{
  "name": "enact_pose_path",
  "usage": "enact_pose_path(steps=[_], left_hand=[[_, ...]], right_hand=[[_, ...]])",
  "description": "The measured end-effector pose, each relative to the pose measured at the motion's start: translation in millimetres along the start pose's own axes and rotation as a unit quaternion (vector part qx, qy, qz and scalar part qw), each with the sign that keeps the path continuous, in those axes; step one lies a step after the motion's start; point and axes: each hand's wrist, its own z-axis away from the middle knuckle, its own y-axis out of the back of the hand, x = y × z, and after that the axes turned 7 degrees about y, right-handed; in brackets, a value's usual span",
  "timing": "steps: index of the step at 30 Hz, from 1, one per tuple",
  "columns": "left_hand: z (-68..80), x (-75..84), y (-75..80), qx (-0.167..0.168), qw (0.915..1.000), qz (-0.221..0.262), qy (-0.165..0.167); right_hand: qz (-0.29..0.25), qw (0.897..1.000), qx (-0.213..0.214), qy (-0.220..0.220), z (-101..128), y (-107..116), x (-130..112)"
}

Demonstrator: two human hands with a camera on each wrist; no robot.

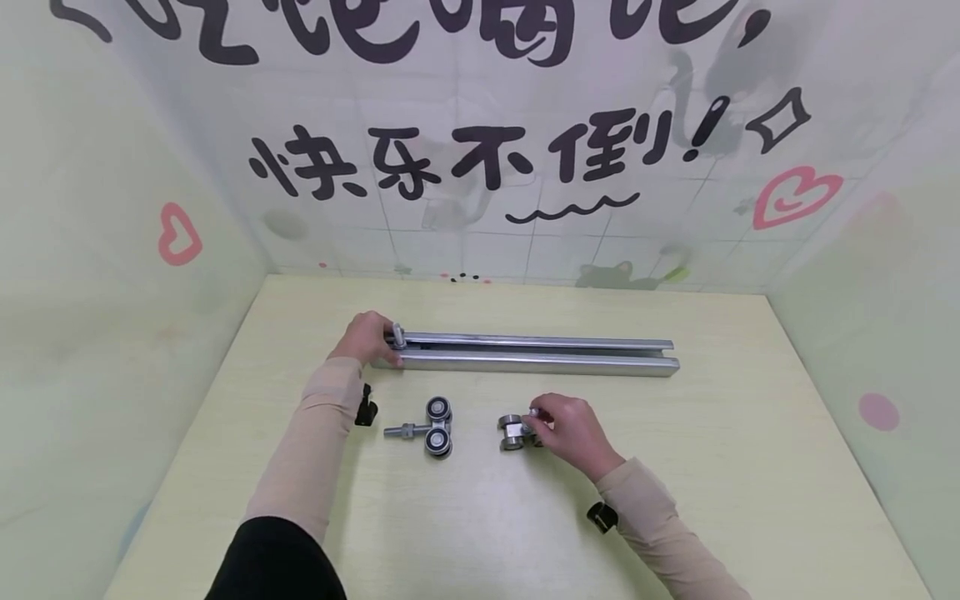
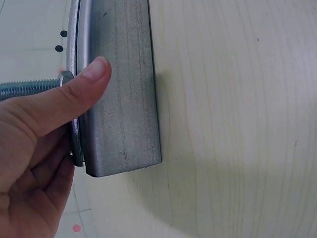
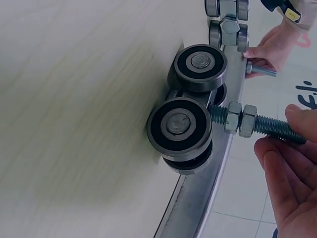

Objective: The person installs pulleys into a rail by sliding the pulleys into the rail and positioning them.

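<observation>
My left hand grips the left end of a long slotted metal rail at the back of the table. In the left wrist view its thumb lies across the rail near a threaded bolt with a nut, which sticks up out of the slot. My right hand pinches the threaded bolt of a roller trolley between thumb and fingers. This trolley sits in front of the rail with its bolt pointing up and two nuts on the thread. A second roller trolley lies on its side between the hands, bolt toward the left.
The pale wood-grain table carries all the parts. A printed back wall rises behind the rail, with side walls at left and right. Black wrist devices are strapped on both forearms.
</observation>
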Motion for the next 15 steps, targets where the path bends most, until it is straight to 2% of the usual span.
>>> enact_pose_path(steps=[9,15], left_hand=[[-0.3,-0.1,0.2,0.004,0.9999,-0.009,-0.004],[-0.2,0.3,0.3,0.007,0.9999,-0.011,-0.01]], right_hand=[[-0.062,0.998,0.006,-0.019,7.8,-6.5,6.7],[-0.078,0.997,0.01,-0.018,14.2,-13.3,8.6]])
